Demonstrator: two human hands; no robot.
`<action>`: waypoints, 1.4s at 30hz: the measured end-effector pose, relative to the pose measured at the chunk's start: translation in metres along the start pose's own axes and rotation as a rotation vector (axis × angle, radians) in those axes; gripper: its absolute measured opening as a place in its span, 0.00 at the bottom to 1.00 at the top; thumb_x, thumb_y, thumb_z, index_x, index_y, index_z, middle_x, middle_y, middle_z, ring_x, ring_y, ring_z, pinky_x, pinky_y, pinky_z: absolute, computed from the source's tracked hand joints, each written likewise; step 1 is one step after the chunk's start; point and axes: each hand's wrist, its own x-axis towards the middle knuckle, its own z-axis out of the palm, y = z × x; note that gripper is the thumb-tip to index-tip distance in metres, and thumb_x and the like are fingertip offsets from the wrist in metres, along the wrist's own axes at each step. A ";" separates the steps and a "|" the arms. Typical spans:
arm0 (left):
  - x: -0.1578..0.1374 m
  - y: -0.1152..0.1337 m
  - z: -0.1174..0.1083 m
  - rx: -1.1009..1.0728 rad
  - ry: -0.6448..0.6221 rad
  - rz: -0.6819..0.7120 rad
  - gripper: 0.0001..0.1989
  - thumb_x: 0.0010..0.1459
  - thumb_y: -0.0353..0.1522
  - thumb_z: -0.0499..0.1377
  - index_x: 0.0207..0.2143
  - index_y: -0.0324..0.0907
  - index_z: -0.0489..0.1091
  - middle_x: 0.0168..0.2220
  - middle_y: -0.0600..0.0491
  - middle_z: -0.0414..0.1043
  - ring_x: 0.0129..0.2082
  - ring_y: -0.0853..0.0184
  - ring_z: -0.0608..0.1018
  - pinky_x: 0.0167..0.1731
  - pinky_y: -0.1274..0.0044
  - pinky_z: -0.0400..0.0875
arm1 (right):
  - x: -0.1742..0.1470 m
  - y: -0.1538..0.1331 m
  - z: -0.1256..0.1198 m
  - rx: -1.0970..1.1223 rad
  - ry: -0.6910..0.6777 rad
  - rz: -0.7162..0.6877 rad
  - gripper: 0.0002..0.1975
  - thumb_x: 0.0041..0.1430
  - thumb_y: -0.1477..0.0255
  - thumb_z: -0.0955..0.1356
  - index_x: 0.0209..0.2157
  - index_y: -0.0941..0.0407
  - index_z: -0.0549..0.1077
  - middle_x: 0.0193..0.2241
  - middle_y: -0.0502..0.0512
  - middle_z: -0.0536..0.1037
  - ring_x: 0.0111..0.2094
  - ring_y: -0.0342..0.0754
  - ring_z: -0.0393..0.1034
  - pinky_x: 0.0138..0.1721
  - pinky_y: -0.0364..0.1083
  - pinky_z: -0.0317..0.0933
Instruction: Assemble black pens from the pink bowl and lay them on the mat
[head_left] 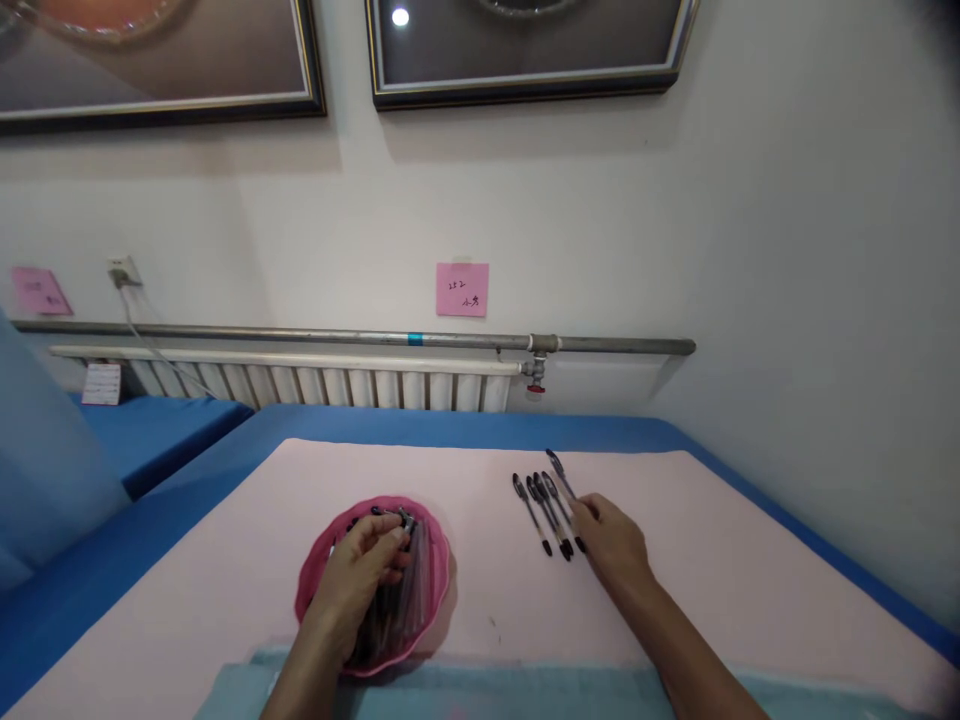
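Observation:
My right hand (609, 538) is closed on a clear-barrelled pen (559, 468) with a black cap, at the right end of a row of similar pens (546, 512). The row's several pens lie side by side on the pink sheet, black caps toward the wall. On the left, my left hand (360, 570) is over a pink scalloped basket (444, 580), thumb and fingers bent together. Small dark parts show at its fingertips, but I cannot make out what it grips. Clear pen barrels (417, 590) and dark pen parts fill the basket, partly hidden by that hand.
The pink sheet (480, 610) covers a blue surface (465, 425). A teal cloth (540, 690) runs along the near edge. Behind stand a white radiator (375, 385) and a metal pipe (337, 337) with a red-handled valve (535, 388). A blue cloth (45, 480) hangs at left.

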 end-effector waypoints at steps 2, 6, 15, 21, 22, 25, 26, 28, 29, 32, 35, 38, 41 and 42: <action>0.000 0.000 -0.002 0.000 0.004 0.005 0.20 0.43 0.39 0.64 0.37 0.37 0.69 0.33 0.48 0.74 0.28 0.69 0.75 0.26 0.80 0.68 | 0.005 0.007 -0.001 -0.091 -0.011 0.034 0.13 0.53 0.66 0.59 0.21 0.54 0.69 0.20 0.53 0.75 0.26 0.50 0.69 0.31 0.47 0.56; 0.001 0.002 -0.010 -0.025 0.049 0.016 0.18 0.44 0.38 0.63 0.36 0.37 0.69 0.33 0.48 0.74 0.28 0.69 0.76 0.26 0.80 0.68 | 0.009 0.008 0.002 -0.212 -0.043 0.037 0.12 0.53 0.67 0.60 0.24 0.55 0.71 0.23 0.54 0.77 0.30 0.53 0.71 0.37 0.51 0.54; 0.007 0.010 -0.040 0.060 0.330 0.142 0.15 0.44 0.38 0.61 0.33 0.37 0.69 0.26 0.53 0.72 0.24 0.71 0.73 0.23 0.80 0.65 | -0.007 -0.023 0.005 -0.159 -0.037 -0.133 0.15 0.57 0.68 0.57 0.37 0.58 0.71 0.40 0.64 0.74 0.43 0.58 0.67 0.42 0.54 0.55; 0.008 0.004 -0.041 0.322 0.351 0.178 0.07 0.47 0.36 0.57 0.24 0.40 0.68 0.18 0.58 0.66 0.20 0.72 0.68 0.20 0.81 0.58 | -0.070 -0.067 0.034 0.187 -0.336 -0.593 0.11 0.59 0.69 0.58 0.32 0.53 0.70 0.31 0.55 0.75 0.32 0.49 0.68 0.34 0.46 0.60; 0.008 0.004 -0.039 0.379 0.330 0.192 0.06 0.47 0.34 0.57 0.23 0.41 0.67 0.18 0.58 0.66 0.20 0.71 0.68 0.21 0.81 0.58 | -0.077 -0.070 0.039 0.184 -0.377 -0.621 0.10 0.59 0.70 0.58 0.31 0.53 0.69 0.30 0.54 0.74 0.31 0.48 0.68 0.33 0.46 0.60; 0.007 0.001 -0.031 0.613 0.252 0.231 0.04 0.45 0.29 0.56 0.21 0.42 0.68 0.19 0.57 0.68 0.22 0.70 0.68 0.24 0.80 0.57 | -0.085 -0.070 0.050 0.153 -0.453 -0.636 0.11 0.59 0.71 0.58 0.29 0.54 0.69 0.27 0.53 0.73 0.29 0.48 0.67 0.31 0.46 0.59; 0.007 0.000 -0.027 0.687 0.231 0.236 0.04 0.45 0.27 0.56 0.20 0.42 0.69 0.20 0.56 0.69 0.23 0.69 0.69 0.25 0.79 0.56 | -0.083 -0.069 0.051 0.148 -0.460 -0.622 0.11 0.59 0.71 0.58 0.28 0.54 0.68 0.27 0.53 0.73 0.29 0.48 0.67 0.31 0.46 0.59; 0.007 -0.003 -0.022 0.760 0.214 0.230 0.06 0.42 0.25 0.56 0.19 0.43 0.69 0.20 0.55 0.69 0.24 0.68 0.69 0.27 0.78 0.55 | -0.079 -0.066 0.052 0.151 -0.464 -0.587 0.10 0.58 0.71 0.58 0.28 0.54 0.68 0.27 0.52 0.73 0.29 0.48 0.67 0.30 0.45 0.59; 0.007 -0.004 -0.020 0.770 0.212 0.224 0.06 0.41 0.25 0.57 0.17 0.43 0.69 0.20 0.54 0.69 0.24 0.67 0.69 0.28 0.77 0.56 | -0.078 -0.066 0.052 0.154 -0.466 -0.573 0.10 0.58 0.71 0.58 0.27 0.53 0.68 0.27 0.52 0.73 0.29 0.48 0.67 0.30 0.45 0.59; 0.009 -0.008 -0.016 0.769 0.234 0.208 0.07 0.37 0.25 0.60 0.14 0.43 0.67 0.19 0.53 0.67 0.25 0.65 0.69 0.30 0.76 0.57 | -0.076 -0.066 0.051 0.143 -0.474 -0.567 0.10 0.58 0.71 0.58 0.26 0.53 0.68 0.26 0.52 0.73 0.28 0.48 0.67 0.29 0.45 0.58; 0.009 -0.010 -0.015 0.778 0.248 0.184 0.08 0.34 0.26 0.62 0.11 0.44 0.66 0.17 0.54 0.63 0.24 0.64 0.68 0.31 0.75 0.57 | -0.077 -0.067 0.051 0.121 -0.485 -0.577 0.10 0.58 0.71 0.58 0.26 0.54 0.67 0.27 0.52 0.73 0.29 0.47 0.67 0.30 0.45 0.58; 0.009 -0.011 -0.014 0.792 0.242 0.162 0.08 0.33 0.27 0.62 0.10 0.44 0.65 0.16 0.54 0.61 0.22 0.64 0.67 0.29 0.75 0.55 | -0.078 -0.067 0.052 0.110 -0.501 -0.580 0.11 0.58 0.72 0.57 0.26 0.54 0.67 0.27 0.52 0.73 0.29 0.47 0.67 0.30 0.45 0.58; 0.010 -0.010 -0.014 0.792 0.232 0.148 0.09 0.32 0.27 0.62 0.09 0.44 0.63 0.14 0.55 0.59 0.21 0.65 0.65 0.27 0.76 0.54 | -0.077 -0.067 0.052 0.113 -0.506 -0.582 0.11 0.58 0.72 0.57 0.27 0.54 0.67 0.28 0.53 0.73 0.30 0.48 0.67 0.31 0.46 0.58; 0.010 -0.010 -0.015 0.786 0.231 0.145 0.09 0.32 0.27 0.61 0.09 0.44 0.63 0.14 0.55 0.59 0.21 0.65 0.65 0.27 0.76 0.53 | -0.076 -0.066 0.052 0.116 -0.505 -0.578 0.10 0.58 0.72 0.58 0.27 0.54 0.68 0.28 0.53 0.73 0.30 0.48 0.67 0.31 0.46 0.58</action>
